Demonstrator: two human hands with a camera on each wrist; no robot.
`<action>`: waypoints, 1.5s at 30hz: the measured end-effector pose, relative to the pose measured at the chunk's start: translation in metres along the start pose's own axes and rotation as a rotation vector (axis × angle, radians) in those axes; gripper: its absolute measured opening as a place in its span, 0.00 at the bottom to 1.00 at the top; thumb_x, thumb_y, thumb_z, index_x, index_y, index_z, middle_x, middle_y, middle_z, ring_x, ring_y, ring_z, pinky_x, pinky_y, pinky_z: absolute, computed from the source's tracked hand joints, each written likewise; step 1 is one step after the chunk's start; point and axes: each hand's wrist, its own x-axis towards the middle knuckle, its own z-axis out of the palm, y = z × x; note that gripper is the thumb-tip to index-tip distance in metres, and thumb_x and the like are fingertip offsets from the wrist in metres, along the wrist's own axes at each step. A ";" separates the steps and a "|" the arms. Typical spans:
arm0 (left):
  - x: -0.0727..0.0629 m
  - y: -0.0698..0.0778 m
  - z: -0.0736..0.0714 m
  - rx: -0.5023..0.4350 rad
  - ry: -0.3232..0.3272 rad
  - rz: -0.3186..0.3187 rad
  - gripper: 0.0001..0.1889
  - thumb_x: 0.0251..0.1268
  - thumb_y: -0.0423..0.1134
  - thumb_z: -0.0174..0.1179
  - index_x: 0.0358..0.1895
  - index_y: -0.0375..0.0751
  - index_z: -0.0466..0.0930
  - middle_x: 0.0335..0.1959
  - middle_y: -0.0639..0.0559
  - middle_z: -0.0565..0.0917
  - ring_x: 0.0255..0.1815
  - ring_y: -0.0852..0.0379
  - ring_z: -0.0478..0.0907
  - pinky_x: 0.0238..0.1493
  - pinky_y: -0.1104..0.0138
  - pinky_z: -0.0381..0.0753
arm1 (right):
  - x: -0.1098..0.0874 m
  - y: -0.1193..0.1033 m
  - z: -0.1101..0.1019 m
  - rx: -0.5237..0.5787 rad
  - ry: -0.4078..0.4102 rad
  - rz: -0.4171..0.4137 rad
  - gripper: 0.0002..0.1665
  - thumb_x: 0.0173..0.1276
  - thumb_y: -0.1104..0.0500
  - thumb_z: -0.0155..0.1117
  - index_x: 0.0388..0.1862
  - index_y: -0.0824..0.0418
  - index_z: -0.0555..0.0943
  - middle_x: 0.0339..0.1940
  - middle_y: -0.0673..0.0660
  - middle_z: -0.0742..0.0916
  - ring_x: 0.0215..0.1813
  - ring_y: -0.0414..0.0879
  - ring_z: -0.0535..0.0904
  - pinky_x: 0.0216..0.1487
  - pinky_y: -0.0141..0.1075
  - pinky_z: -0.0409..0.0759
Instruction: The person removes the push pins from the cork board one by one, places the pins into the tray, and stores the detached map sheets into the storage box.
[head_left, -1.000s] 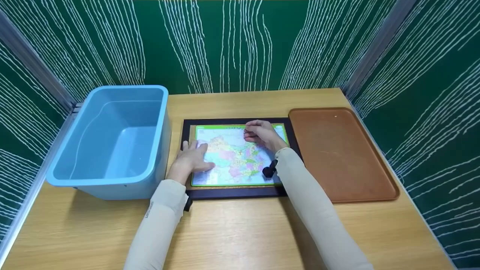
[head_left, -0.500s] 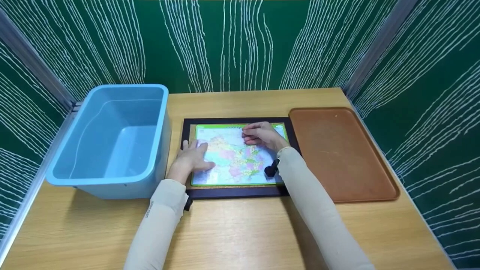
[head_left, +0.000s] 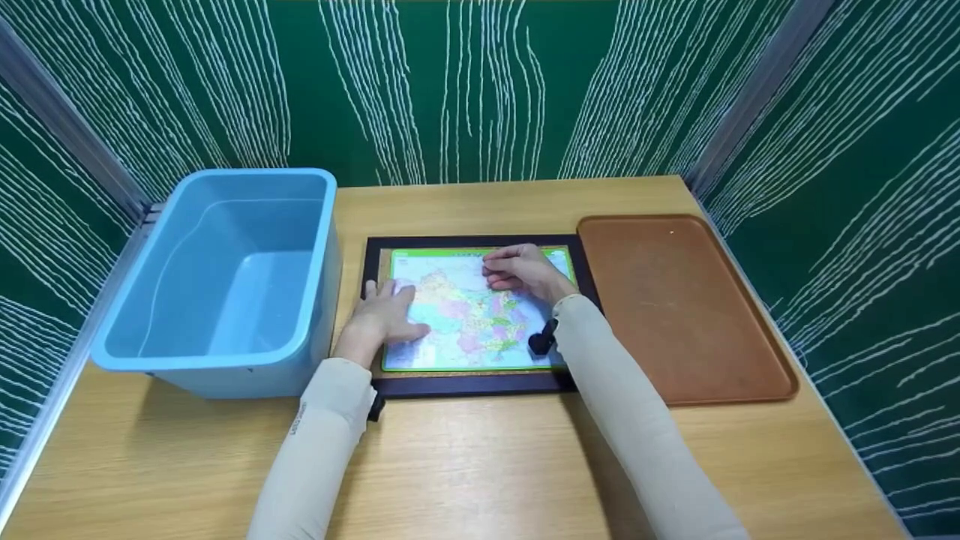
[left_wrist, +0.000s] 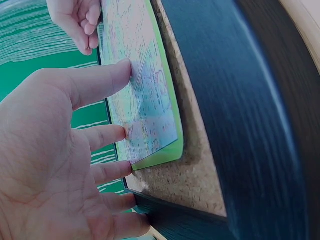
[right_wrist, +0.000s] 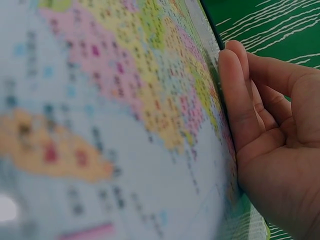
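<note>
A colourful map sheet (head_left: 457,307) with a green border lies on a cork board with a dark wooden frame (head_left: 472,386). My left hand (head_left: 385,313) rests with spread fingers on the sheet's left side. In the left wrist view, the thumb and some fingertips (left_wrist: 117,132) touch the map, while others reach past its corner towards the frame. Over the map's upper right part, my right hand (head_left: 529,271) has its thumb and fingers bent together. The right wrist view shows this hand (right_wrist: 280,120) close to the map surface; whether anything small sits between its fingertips cannot be seen.
A deep blue plastic tub (head_left: 214,364) stands left of the board. To the right lies a brown tray (head_left: 679,315), its left edge by the frame. Green panels with white wavy lines (head_left: 480,90) enclose the wooden table (head_left: 465,465) at the back and sides.
Over the last second my right hand has shifted very slightly left and down over the map. My left hand and the map stay in place.
</note>
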 end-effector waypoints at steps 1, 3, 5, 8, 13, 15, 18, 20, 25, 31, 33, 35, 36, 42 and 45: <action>0.000 0.000 0.000 0.001 0.000 -0.001 0.45 0.68 0.59 0.60 0.82 0.44 0.53 0.82 0.34 0.45 0.80 0.29 0.29 0.76 0.37 0.39 | 0.000 0.000 0.000 -0.002 0.001 0.002 0.18 0.68 0.60 0.73 0.54 0.66 0.86 0.45 0.63 0.90 0.30 0.45 0.88 0.35 0.35 0.87; 0.000 0.000 0.000 0.003 -0.001 -0.002 0.45 0.68 0.59 0.60 0.82 0.44 0.53 0.82 0.34 0.45 0.80 0.29 0.29 0.76 0.37 0.39 | 0.000 -0.001 0.001 -0.007 0.004 0.005 0.17 0.68 0.60 0.73 0.54 0.65 0.86 0.45 0.63 0.90 0.30 0.45 0.88 0.35 0.35 0.87; 0.000 -0.001 0.000 0.004 0.001 -0.002 0.45 0.68 0.59 0.60 0.82 0.44 0.53 0.82 0.34 0.45 0.80 0.29 0.29 0.76 0.37 0.39 | -0.001 -0.001 0.001 -0.008 0.007 0.007 0.17 0.68 0.60 0.73 0.53 0.65 0.86 0.45 0.63 0.90 0.30 0.45 0.88 0.35 0.35 0.87; 0.000 -0.001 0.000 0.002 0.004 -0.002 0.45 0.68 0.59 0.60 0.82 0.44 0.54 0.82 0.34 0.45 0.80 0.29 0.30 0.76 0.37 0.39 | -0.001 -0.001 0.002 -0.017 0.010 0.004 0.17 0.68 0.60 0.72 0.53 0.66 0.86 0.44 0.63 0.90 0.30 0.45 0.88 0.34 0.35 0.87; 0.000 -0.001 -0.001 0.002 0.009 -0.001 0.45 0.68 0.59 0.60 0.82 0.44 0.53 0.82 0.34 0.45 0.80 0.29 0.30 0.76 0.37 0.40 | -0.002 0.000 0.005 -0.072 0.003 -0.024 0.15 0.70 0.60 0.70 0.52 0.66 0.86 0.43 0.63 0.90 0.30 0.45 0.87 0.33 0.34 0.86; 0.000 -0.002 -0.001 0.007 0.013 0.001 0.45 0.68 0.59 0.60 0.82 0.44 0.53 0.82 0.34 0.45 0.80 0.29 0.30 0.76 0.37 0.40 | -0.003 0.000 0.006 -0.104 -0.006 -0.034 0.15 0.71 0.60 0.69 0.52 0.66 0.85 0.43 0.63 0.89 0.30 0.45 0.87 0.34 0.34 0.86; 0.000 -0.002 0.000 0.013 0.016 0.007 0.45 0.68 0.59 0.59 0.82 0.44 0.53 0.82 0.34 0.45 0.80 0.29 0.30 0.76 0.37 0.40 | -0.007 -0.002 0.005 -0.181 -0.054 -0.016 0.14 0.71 0.59 0.69 0.51 0.65 0.86 0.42 0.62 0.90 0.29 0.45 0.87 0.33 0.35 0.86; 0.000 -0.002 0.001 0.012 0.010 0.004 0.45 0.68 0.59 0.59 0.82 0.44 0.53 0.82 0.34 0.45 0.80 0.29 0.30 0.75 0.36 0.40 | -0.012 -0.005 0.004 -0.250 -0.132 0.023 0.14 0.71 0.58 0.69 0.51 0.65 0.86 0.40 0.62 0.90 0.28 0.45 0.86 0.32 0.35 0.86; 0.002 -0.003 0.003 0.006 -0.001 -0.003 0.45 0.68 0.59 0.59 0.82 0.45 0.53 0.82 0.35 0.45 0.80 0.29 0.30 0.76 0.37 0.40 | -0.025 -0.017 -0.004 -0.371 -0.380 0.138 0.15 0.72 0.60 0.68 0.51 0.68 0.85 0.39 0.61 0.89 0.26 0.44 0.86 0.30 0.35 0.86; 0.003 -0.002 0.002 0.009 -0.002 -0.004 0.45 0.68 0.60 0.59 0.82 0.46 0.53 0.83 0.35 0.44 0.80 0.29 0.30 0.75 0.37 0.41 | -0.037 -0.034 -0.016 -0.440 -0.413 0.135 0.20 0.72 0.58 0.68 0.57 0.69 0.82 0.47 0.64 0.88 0.30 0.45 0.86 0.36 0.39 0.87; 0.002 -0.002 0.001 0.006 -0.004 -0.007 0.45 0.69 0.60 0.59 0.82 0.46 0.53 0.82 0.35 0.44 0.80 0.29 0.30 0.75 0.36 0.41 | -0.040 -0.038 -0.021 -0.458 -0.375 0.097 0.21 0.73 0.57 0.68 0.59 0.69 0.82 0.51 0.66 0.87 0.32 0.46 0.86 0.38 0.41 0.87; 0.001 -0.002 0.001 0.002 -0.004 -0.012 0.45 0.68 0.60 0.59 0.82 0.46 0.53 0.82 0.35 0.44 0.80 0.29 0.30 0.75 0.36 0.40 | -0.042 -0.040 -0.027 -0.472 -0.327 0.054 0.23 0.73 0.56 0.68 0.60 0.68 0.82 0.53 0.67 0.86 0.34 0.47 0.86 0.40 0.43 0.87; 0.001 -0.002 0.001 0.000 -0.005 -0.015 0.45 0.68 0.60 0.59 0.82 0.46 0.53 0.83 0.35 0.44 0.80 0.29 0.30 0.75 0.36 0.40 | -0.043 -0.041 -0.030 -0.473 -0.304 0.037 0.23 0.73 0.56 0.68 0.60 0.68 0.81 0.54 0.68 0.85 0.34 0.47 0.86 0.40 0.43 0.87; 0.002 -0.002 0.001 0.006 0.003 -0.011 0.45 0.68 0.60 0.60 0.82 0.46 0.53 0.82 0.35 0.44 0.80 0.29 0.30 0.75 0.36 0.40 | -0.048 -0.040 -0.058 -0.430 -0.134 -0.031 0.24 0.75 0.56 0.65 0.63 0.69 0.79 0.56 0.69 0.84 0.36 0.48 0.86 0.40 0.41 0.87; 0.002 -0.002 0.001 0.002 0.004 -0.010 0.45 0.68 0.60 0.60 0.82 0.46 0.53 0.83 0.35 0.44 0.80 0.29 0.30 0.75 0.36 0.40 | -0.052 -0.039 -0.072 -0.379 -0.052 -0.053 0.24 0.76 0.57 0.63 0.64 0.69 0.77 0.57 0.69 0.83 0.35 0.48 0.86 0.38 0.39 0.87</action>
